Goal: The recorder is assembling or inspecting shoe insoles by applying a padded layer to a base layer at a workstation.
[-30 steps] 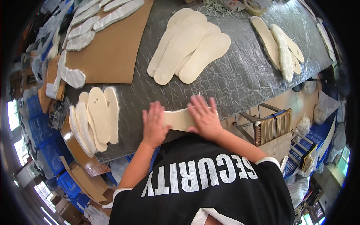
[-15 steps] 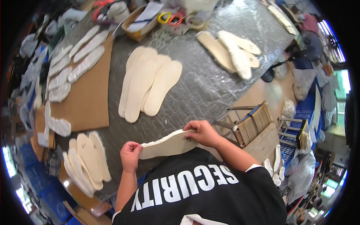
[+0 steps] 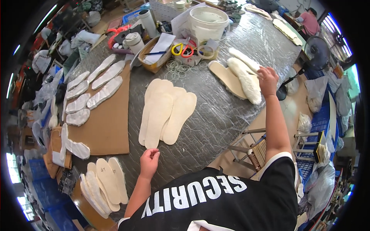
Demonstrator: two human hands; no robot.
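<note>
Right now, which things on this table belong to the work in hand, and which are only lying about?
In use:
- right hand on the fleecy insoles
- left hand by the beige insole stack

Lying about:
- white bucket
- scissors
- rubber bands
- cardboard sheet
- numbered insoles

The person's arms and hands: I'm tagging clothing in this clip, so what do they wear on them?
Both forearms are bare, with no gloves on the left hand or the right hand, and no watch or rings that I can make out. The right arm comes out of a short black sleeve with a white edge, part of a black T-shirt with large white lettering.
</note>
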